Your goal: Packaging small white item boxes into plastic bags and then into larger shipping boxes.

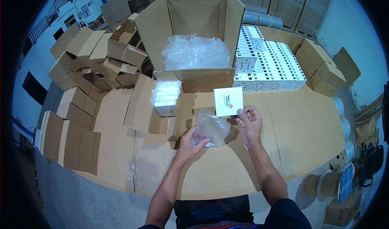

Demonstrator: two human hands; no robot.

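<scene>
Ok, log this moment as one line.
left hand: holds clear plastic bag | right hand: holds small white box | over cardboard-covered table

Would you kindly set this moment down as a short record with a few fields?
setting: cardboard-covered table in a storage space
left hand: holds a clear plastic bag
right hand: grips a small white box by its lower right corner
ahead: large open carton with crumpled plastic film inside
left of carton: stack of clear bags; heap of small brown boxes
right of carton: rows of white boxes
</scene>
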